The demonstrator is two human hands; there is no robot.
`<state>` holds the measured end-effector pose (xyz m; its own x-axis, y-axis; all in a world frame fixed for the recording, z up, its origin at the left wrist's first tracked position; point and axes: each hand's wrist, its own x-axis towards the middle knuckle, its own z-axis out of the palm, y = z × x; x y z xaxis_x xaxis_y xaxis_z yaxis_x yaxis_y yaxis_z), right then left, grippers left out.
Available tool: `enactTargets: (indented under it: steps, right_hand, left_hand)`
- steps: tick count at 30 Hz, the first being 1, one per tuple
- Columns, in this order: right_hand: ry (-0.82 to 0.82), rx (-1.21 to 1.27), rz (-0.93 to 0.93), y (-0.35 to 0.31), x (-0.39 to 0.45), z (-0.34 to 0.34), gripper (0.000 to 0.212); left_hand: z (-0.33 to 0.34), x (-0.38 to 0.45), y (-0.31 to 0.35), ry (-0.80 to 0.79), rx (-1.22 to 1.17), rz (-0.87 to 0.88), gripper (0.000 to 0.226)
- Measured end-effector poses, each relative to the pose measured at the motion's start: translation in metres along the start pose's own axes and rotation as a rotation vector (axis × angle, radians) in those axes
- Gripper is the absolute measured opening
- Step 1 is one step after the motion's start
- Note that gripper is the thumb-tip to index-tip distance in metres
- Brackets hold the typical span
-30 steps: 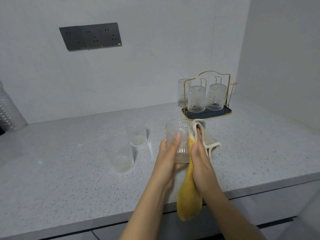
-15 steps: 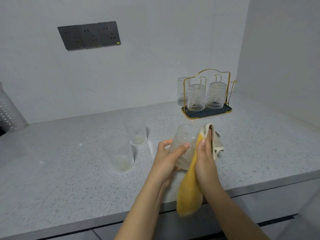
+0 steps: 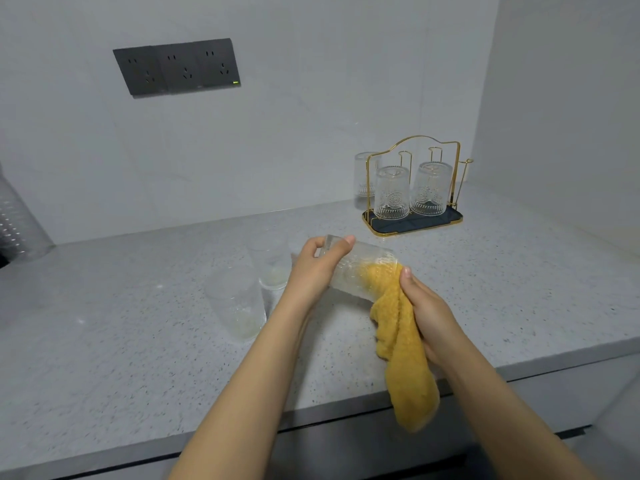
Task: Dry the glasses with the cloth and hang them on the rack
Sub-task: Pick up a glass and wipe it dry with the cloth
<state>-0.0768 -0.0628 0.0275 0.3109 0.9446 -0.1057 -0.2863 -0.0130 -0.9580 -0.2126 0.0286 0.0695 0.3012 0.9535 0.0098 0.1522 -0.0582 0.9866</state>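
My left hand (image 3: 313, 268) grips an embossed clear glass (image 3: 356, 271) by its base, tipped on its side with the mouth toward the right. My right hand (image 3: 427, 311) holds a yellow cloth (image 3: 403, 344), and one end of the cloth is pushed into the mouth of the glass. The rest of the cloth hangs down past the counter edge. Two plain glasses (image 3: 239, 303) (image 3: 272, 266) stand upright on the counter left of my hands. A gold wire rack (image 3: 414, 188) on a dark tray holds two embossed glasses upside down (image 3: 390, 194) (image 3: 429, 190).
Another glass (image 3: 363, 174) stands behind the rack by the wall. A dark socket panel (image 3: 178, 67) is on the back wall. A perforated metal object (image 3: 17, 223) sits at the far left. The grey speckled counter (image 3: 121, 341) has a side wall at the right.
The glass has been tipped from nearly upright onto its side. The cloth, earlier pressed against its outside, is now stuffed into the mouth. Both hands shifted slightly right.
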Motion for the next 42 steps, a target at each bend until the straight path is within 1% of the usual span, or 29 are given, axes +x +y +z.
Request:
enactTargets:
  steps: [2,3,4,5,7,10,13,15,17,19,21,23,24,25,26,28,30,31,33,34,36,37,38,39,41,42]
  right_hand:
    - [-0.111,-0.026,0.02,-0.003,0.002,0.001,0.065]
    - [-0.172,-0.069,0.028,-0.002,0.003,0.002,0.063]
    - [-0.235,-0.097,0.025,-0.001,0.005,0.004,0.058]
    - [-0.297,-0.094,0.017,0.0,0.006,0.005,0.05]
    - [-0.41,-0.028,-0.003,-0.003,0.008,0.008,0.035]
    - [-0.542,-0.007,-0.033,-0.013,0.012,0.009,0.04]
    - [-0.589,-0.051,-0.009,-0.02,0.019,0.005,0.046]
    - [-0.621,-0.14,-0.002,-0.022,0.023,0.005,0.049]
    - [-0.599,-0.219,0.003,-0.021,0.025,0.007,0.048]
    - [-0.537,-0.226,0.031,-0.021,0.028,0.006,0.044]
    - [-0.533,-0.156,0.096,-0.027,0.032,0.003,0.038]
    - [-0.535,-0.082,0.185,-0.037,0.035,0.001,0.032]
    - [-0.532,-0.05,0.233,-0.041,0.037,0.002,0.032]
    - [-0.529,-0.013,0.277,-0.044,0.039,0.004,0.032]
    - [-0.525,0.024,0.309,-0.045,0.04,0.007,0.032]
    - [-0.525,0.031,0.324,-0.046,0.04,0.014,0.033]
    - [-0.513,-0.07,0.283,-0.047,0.036,0.018,0.036]
    - [-0.511,-0.126,0.259,-0.046,0.035,0.018,0.036]
    - [-0.538,-0.238,0.191,-0.043,0.027,0.021,0.032]
    - [-0.549,-0.401,0.099,-0.04,0.024,0.022,0.031]
    - [-0.527,-0.938,-0.146,-0.034,0.019,0.026,0.033]
    - [-0.506,-1.122,-0.248,-0.031,0.02,0.027,0.039]
    - [-0.497,-1.161,-0.289,-0.028,0.02,0.027,0.043]
    - [-0.507,-1.09,-0.286,-0.027,0.021,0.027,0.044]
    - [-0.557,-0.801,-0.194,-0.034,0.023,0.023,0.045]
    - [-0.56,-0.643,-0.14,-0.039,0.027,0.019,0.043]
  left_hand:
    - [-0.002,0.006,0.0,-0.095,0.003,-0.051,0.042]
    - [-0.002,0.009,-0.001,-0.156,0.001,-0.075,0.033]
    - [-0.001,0.01,-0.002,-0.21,0.005,-0.1,0.029]
    - [0.0,0.011,-0.003,-0.249,0.012,-0.13,0.027]
    - [0.003,0.012,-0.006,-0.275,0.009,-0.18,0.029]
    - [0.003,0.016,-0.012,-0.251,-0.034,-0.225,0.037]
    - [0.004,0.017,-0.016,-0.26,-0.067,-0.231,0.04]
    - [0.004,0.018,-0.019,-0.267,-0.078,-0.26,0.042]
    - [0.005,0.017,-0.023,-0.274,-0.078,-0.312,0.047]
    - [0.003,0.015,-0.03,-0.311,-0.056,-0.328,0.058]
    - [0.001,0.014,-0.038,-0.365,-0.064,-0.247,0.07]
    - [-0.001,0.013,-0.047,-0.309,-0.074,-0.042,0.074]
    - [0.001,0.011,-0.05,-0.244,-0.1,0.095,0.067]
    - [0.004,0.009,-0.053,-0.175,-0.147,0.215,0.055]
    - [0.007,0.007,-0.054,-0.128,-0.209,0.292,0.041]
    - [0.014,0.004,-0.055,-0.056,-0.308,0.353,0.023]
    - [0.015,0.004,-0.054,0.027,-0.345,0.312,0.02]
    - [0.013,0.006,-0.052,0.061,-0.345,0.26,0.02]
    - [0.01,0.013,-0.046,0.053,-0.331,0.081,0.02]
    - [0.007,0.016,-0.041,0.01,-0.324,-0.04,0.022]
    - [0.003,0.018,-0.032,-0.127,-0.351,-0.276,0.026]
    - [0.001,0.019,-0.029,-0.187,-0.355,-0.35,0.028]
    - [-0.001,0.02,-0.028,-0.225,-0.338,-0.386,0.03]
    - [-0.003,0.021,-0.026,-0.251,-0.319,-0.387,0.03]
    - [-0.006,0.021,-0.025,-0.31,-0.328,-0.342,0.041]
    - [-0.006,0.019,-0.027,-0.321,-0.33,-0.279,0.048]
